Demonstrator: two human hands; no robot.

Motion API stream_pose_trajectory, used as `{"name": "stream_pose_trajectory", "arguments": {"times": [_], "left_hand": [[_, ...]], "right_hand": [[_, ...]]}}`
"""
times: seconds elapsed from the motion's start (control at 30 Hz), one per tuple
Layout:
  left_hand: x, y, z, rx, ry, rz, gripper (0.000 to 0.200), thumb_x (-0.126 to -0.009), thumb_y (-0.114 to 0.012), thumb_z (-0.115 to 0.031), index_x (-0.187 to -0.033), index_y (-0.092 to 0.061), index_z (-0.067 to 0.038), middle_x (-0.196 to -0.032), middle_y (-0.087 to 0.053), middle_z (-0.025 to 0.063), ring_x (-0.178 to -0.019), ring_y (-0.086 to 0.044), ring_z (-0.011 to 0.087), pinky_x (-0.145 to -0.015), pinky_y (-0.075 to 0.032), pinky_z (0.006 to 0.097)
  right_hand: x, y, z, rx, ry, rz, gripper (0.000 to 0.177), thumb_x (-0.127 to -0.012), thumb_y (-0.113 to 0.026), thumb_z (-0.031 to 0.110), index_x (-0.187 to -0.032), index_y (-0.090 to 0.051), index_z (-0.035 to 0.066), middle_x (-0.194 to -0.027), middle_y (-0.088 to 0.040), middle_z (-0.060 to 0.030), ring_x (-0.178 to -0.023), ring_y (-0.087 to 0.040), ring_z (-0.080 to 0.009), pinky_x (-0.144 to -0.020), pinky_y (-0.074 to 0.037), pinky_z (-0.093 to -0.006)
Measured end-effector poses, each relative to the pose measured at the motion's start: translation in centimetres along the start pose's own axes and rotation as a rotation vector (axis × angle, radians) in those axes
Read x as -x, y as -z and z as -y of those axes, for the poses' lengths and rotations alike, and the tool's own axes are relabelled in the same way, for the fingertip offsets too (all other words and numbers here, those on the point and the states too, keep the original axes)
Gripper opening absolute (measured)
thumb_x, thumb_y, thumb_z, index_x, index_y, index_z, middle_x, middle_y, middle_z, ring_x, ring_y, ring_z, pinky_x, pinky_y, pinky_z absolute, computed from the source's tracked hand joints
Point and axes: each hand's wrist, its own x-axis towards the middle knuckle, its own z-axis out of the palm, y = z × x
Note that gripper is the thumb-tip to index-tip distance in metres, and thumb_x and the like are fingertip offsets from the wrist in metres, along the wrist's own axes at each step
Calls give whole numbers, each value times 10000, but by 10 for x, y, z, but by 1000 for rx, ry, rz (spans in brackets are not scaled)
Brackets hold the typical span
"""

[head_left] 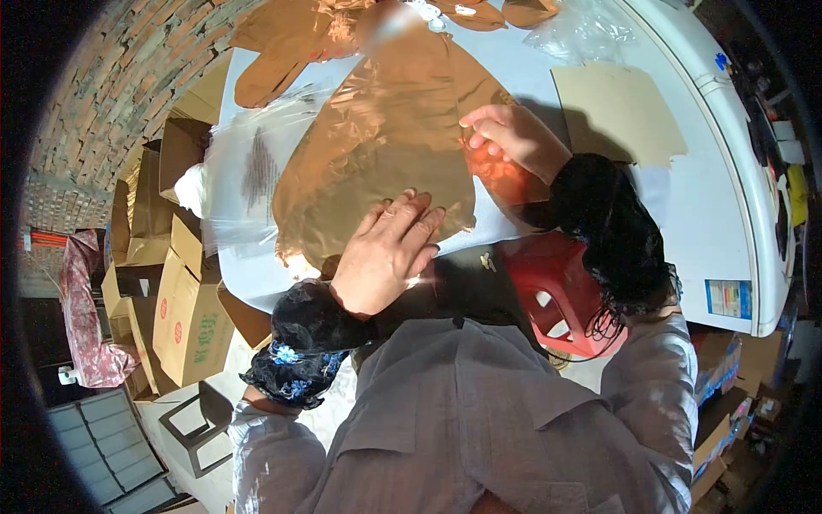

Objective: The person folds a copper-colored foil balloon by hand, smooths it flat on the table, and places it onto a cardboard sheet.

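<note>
A large shiny copper-coloured foil sheet (pixel 377 128) lies on the white table (pixel 719 206), widening toward the near edge. My left hand (pixel 385 253) rests flat on its lower part, fingers extended and pointing away from me. Over the sheet's right edge is my right hand (pixel 514 141), its thumb and fingers bent toward each other; whether anything is between them is too small to tell. Reddish light glows on the foil below that hand. More copper foil pieces (pixel 274 73) lie at the far side of the table.
Clear plastic film (pixel 248 171) lies at the table's left, more plastic (pixel 591 34) at the far right. A cardboard piece (pixel 616 111) is on the right. Open cardboard boxes (pixel 193 308) stand left; a red stool (pixel 561 291) is under the near edge.
</note>
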Motion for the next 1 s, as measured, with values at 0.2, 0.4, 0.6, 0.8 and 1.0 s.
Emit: {"name": "stream_pose_trajectory", "arguments": {"times": [0.2,0.4,0.6,0.8,1.0], "left_hand": [[0,0,-2,-12,7,0,476,-882,-662,-213,-1326,-558,-77,-1323,-553,122,-1286,-496,306,-1043,-417,417],[0,-3,0,-3,4,-13,465,-883,-659,-219,-1313,-561,-75,-1316,-552,123,-1287,-493,304,-1043,-415,416],[2,-6,0,49,6,-69,382,-868,-657,-224,-1215,-588,-78,-1303,-543,95,-1293,-478,291,-1053,-398,419],[7,-13,6,47,8,-80,455,-867,-640,-246,-1292,-570,-99,-1299,-535,93,-1273,-479,282,-1070,-374,425],[8,-16,7,46,12,-90,463,-857,-642,-227,-1295,-568,-94,-1292,-535,98,-1255,-488,283,-1071,-373,429]], "right_hand": [[9,-7,10,88,126,-32,335,-980,-476,247,-1168,-629,16,-920,-658,-39,-810,-582,-110,-731,-470,-260],[7,-20,1,189,318,-162,268,-957,-512,170,-1092,-636,-26,-905,-683,-117,-862,-656,-237,-763,-507,-323],[5,-48,7,478,770,-278,165,-870,-614,5,-1032,-643,-9,-912,-633,-132,-865,-629,-318,-775,-505,-378],[-6,-77,12,504,697,-142,214,-860,-634,-2,-1067,-679,28,-935,-630,-94,-914,-595,-275,-798,-496,-352],[-14,-84,14,536,650,-104,197,-867,-638,31,-1058,-688,40,-952,-627,-87,-926,-585,-269,-818,-497,-355]]}}
